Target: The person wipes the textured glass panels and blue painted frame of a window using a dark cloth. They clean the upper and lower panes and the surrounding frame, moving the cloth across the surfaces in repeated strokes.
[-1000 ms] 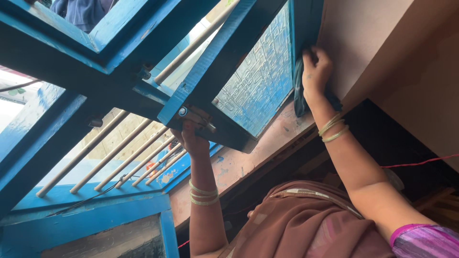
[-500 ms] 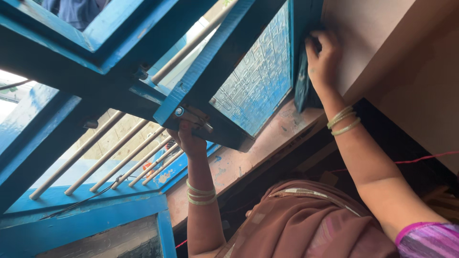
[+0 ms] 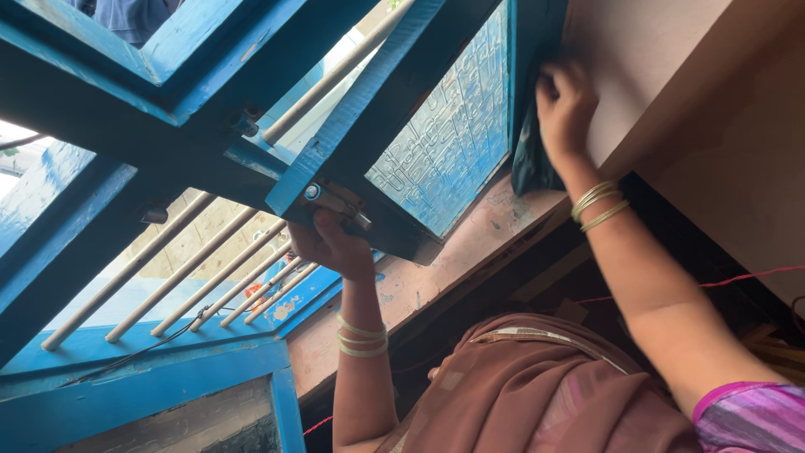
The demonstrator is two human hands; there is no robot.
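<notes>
Left hand clamped on window shutter's metal latch. Right hand pressing soft, limp cloth on frame. Probably stiff, heavy; patterned glass fragile.

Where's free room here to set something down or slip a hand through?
Bare sill between the open shutter and the wall. Open gaps between the window bars. Crowded: left hand grips the shutter's latch; right hand presses a dark cloth on the frame edge.

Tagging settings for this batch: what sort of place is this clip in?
Probably a home interior, right at a window: a blue wooden shutter with patterned glass, pale bars across the opening, and a pinkish sill. The left hand grips the shutter's edge; the right hand presses a dark cloth.
</notes>
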